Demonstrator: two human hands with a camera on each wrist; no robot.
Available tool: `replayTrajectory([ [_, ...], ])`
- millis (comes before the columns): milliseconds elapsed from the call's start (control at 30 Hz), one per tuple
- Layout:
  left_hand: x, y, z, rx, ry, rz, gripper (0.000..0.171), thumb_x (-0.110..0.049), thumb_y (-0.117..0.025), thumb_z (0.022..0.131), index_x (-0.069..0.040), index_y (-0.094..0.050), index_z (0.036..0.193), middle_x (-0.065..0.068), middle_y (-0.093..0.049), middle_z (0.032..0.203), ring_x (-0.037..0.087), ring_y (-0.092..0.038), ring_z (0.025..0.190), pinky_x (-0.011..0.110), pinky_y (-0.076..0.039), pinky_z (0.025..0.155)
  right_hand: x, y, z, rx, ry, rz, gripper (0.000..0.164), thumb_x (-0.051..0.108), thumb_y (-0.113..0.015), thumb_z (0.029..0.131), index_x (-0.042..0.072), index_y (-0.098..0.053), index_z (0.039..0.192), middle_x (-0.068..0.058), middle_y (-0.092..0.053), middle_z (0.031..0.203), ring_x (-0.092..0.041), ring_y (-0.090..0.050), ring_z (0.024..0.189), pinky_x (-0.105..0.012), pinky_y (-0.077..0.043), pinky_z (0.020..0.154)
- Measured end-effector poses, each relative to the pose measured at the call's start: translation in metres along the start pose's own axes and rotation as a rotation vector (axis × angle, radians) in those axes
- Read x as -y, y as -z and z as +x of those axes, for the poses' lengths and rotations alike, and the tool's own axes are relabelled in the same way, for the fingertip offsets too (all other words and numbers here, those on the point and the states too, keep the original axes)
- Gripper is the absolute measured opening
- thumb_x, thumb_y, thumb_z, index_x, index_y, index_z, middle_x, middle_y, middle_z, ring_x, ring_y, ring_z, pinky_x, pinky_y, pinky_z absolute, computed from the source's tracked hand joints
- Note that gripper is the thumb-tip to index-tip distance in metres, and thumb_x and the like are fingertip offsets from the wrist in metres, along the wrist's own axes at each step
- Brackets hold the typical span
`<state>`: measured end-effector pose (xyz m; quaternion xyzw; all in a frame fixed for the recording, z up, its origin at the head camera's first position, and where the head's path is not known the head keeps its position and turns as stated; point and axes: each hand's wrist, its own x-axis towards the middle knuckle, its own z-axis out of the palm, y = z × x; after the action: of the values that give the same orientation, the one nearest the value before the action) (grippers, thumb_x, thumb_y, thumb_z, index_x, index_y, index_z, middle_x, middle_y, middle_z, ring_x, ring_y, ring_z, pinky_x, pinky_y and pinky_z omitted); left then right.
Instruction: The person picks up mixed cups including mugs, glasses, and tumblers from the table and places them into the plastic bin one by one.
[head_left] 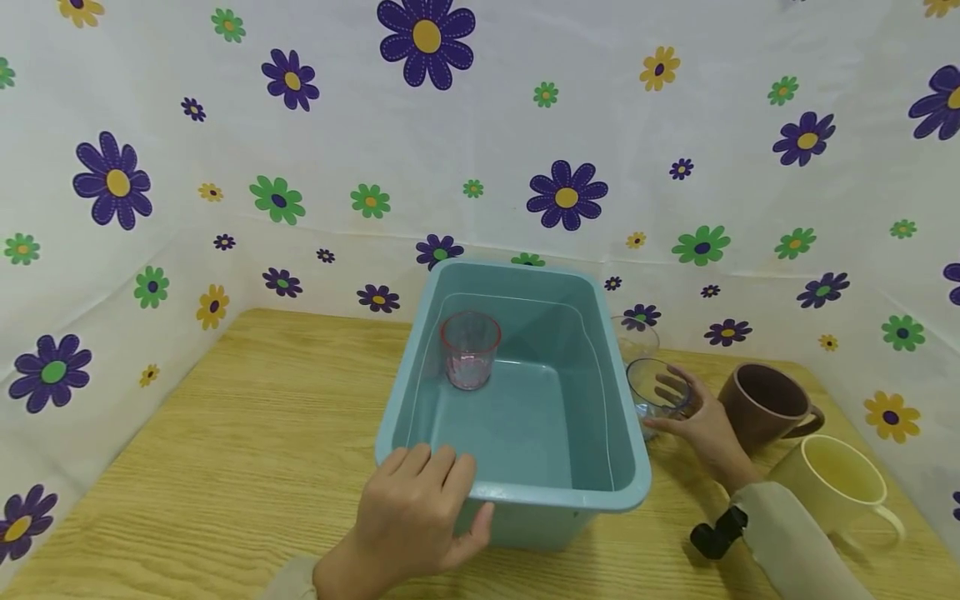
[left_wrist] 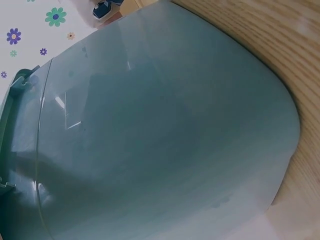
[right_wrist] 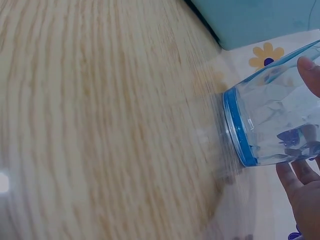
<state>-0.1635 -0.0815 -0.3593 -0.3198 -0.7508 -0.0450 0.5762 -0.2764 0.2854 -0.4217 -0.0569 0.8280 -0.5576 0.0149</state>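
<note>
A light blue plastic tub stands on the wooden table, and a clear glass with a pink tint is inside it toward the far left. My left hand grips the tub's near rim, fingers curled over the edge and thumb outside. To the right of the tub, my right hand holds a clear glass with a blue tint, thumb on one side and fingers on the other. In the right wrist view this glass shows a blue base close to the table. The left wrist view shows mostly the tub's outer wall.
Behind the held glass is another clear glass, partly hidden by the tub. A brown mug and a pale yellow mug stand right of my right hand. A flower-printed cloth surrounds the table's back and sides.
</note>
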Motion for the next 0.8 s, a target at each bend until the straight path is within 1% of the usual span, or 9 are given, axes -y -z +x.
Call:
replayTrajectory([
  [67,-0.0008,0.001,-0.001,0.005,0.004,-0.006,0.04,-0.036,-0.03,0.087,-0.01,-0.042,0.059,-0.003,-0.034,0.05,0.011,-0.024,0.042,0.02,-0.018,0.043,-0.0009,0.0,-0.0019,0.004,-0.001,-0.004,0.088,0.014,-0.073,0.078,0.014,-0.02,0.148,-0.021,-0.032,0.149,-0.032,-0.038,0.133,-0.01,-0.045,0.086],
  [133,-0.0013,0.0018,-0.0021,0.013,0.006,-0.01,0.04,-0.036,-0.03,0.087,-0.01,-0.043,0.06,-0.002,-0.035,0.05,0.011,-0.025,0.042,0.02,-0.018,0.042,-0.0014,0.0005,-0.0029,0.018,-0.002,-0.01,0.089,0.014,-0.073,0.078,0.012,-0.017,0.149,-0.021,-0.031,0.149,-0.034,-0.036,0.134,-0.01,-0.045,0.087],
  [167,-0.0014,0.0023,-0.0026,0.019,0.009,-0.013,0.04,-0.037,-0.03,0.087,-0.01,-0.043,0.06,-0.002,-0.036,0.05,0.011,-0.025,0.042,0.02,-0.019,0.042,-0.0014,0.0009,-0.003,0.029,-0.003,-0.017,0.09,0.013,-0.073,0.079,0.011,-0.016,0.149,-0.021,-0.03,0.149,-0.035,-0.035,0.135,-0.016,-0.046,0.091],
  [233,-0.0013,0.0028,-0.0032,0.025,0.012,-0.016,0.04,-0.037,-0.031,0.086,-0.01,-0.043,0.06,-0.002,-0.036,0.05,0.011,-0.025,0.042,0.021,-0.02,0.041,-0.0014,0.0017,-0.0019,0.054,-0.009,-0.024,0.092,0.013,-0.072,0.08,0.01,-0.012,0.149,-0.022,-0.028,0.15,-0.038,-0.032,0.137,-0.029,-0.044,0.1],
  [300,-0.0012,0.0028,-0.0034,0.026,0.013,-0.014,0.04,-0.037,-0.031,0.086,-0.01,-0.043,0.059,-0.002,-0.038,0.05,0.011,-0.026,0.042,0.021,-0.02,0.041,-0.0012,0.0027,-0.0003,0.08,-0.013,-0.03,0.094,0.012,-0.071,0.08,0.01,-0.008,0.15,-0.022,-0.025,0.151,-0.04,-0.028,0.138,-0.044,-0.037,0.106],
  [367,-0.001,0.0024,-0.0032,0.024,0.015,-0.013,0.04,-0.037,-0.032,0.086,-0.01,-0.043,0.059,-0.002,-0.039,0.05,0.011,-0.027,0.042,0.021,-0.02,0.042,-0.0009,0.0029,0.0017,0.094,-0.02,-0.036,0.097,0.013,-0.072,0.08,0.01,-0.005,0.15,-0.023,-0.023,0.152,-0.042,-0.026,0.138,-0.057,-0.026,0.108],
  [433,-0.0009,0.0018,-0.0028,0.023,0.017,-0.012,0.04,-0.037,-0.031,0.086,-0.01,-0.044,0.059,-0.002,-0.039,0.05,0.011,-0.027,0.042,0.021,-0.019,0.042,-0.0008,0.0027,0.0034,0.096,-0.023,-0.038,0.098,0.013,-0.072,0.079,0.01,-0.004,0.15,-0.025,-0.022,0.152,-0.043,-0.026,0.138,-0.06,-0.024,0.108],
  [533,-0.0006,0.0009,-0.0023,0.035,0.021,-0.012,0.041,-0.038,-0.031,0.086,-0.011,-0.044,0.059,-0.002,-0.041,0.049,0.011,-0.028,0.041,0.021,-0.019,0.041,-0.001,0.0024,0.0055,0.081,-0.029,-0.051,0.098,0.015,-0.073,0.078,0.01,-0.006,0.15,-0.024,-0.025,0.151,-0.043,-0.03,0.137,-0.058,-0.026,0.108],
  [800,-0.0005,0.0009,-0.0014,0.048,0.016,-0.002,0.04,-0.038,-0.031,0.086,-0.011,-0.044,0.059,-0.001,-0.043,0.05,0.011,-0.03,0.041,0.021,-0.02,0.041,-0.0017,0.0012,0.0025,0.032,-0.025,-0.1,0.093,0.02,-0.074,0.078,0.011,-0.016,0.149,-0.021,-0.036,0.147,-0.036,-0.041,0.132,-0.039,-0.039,0.102],
])
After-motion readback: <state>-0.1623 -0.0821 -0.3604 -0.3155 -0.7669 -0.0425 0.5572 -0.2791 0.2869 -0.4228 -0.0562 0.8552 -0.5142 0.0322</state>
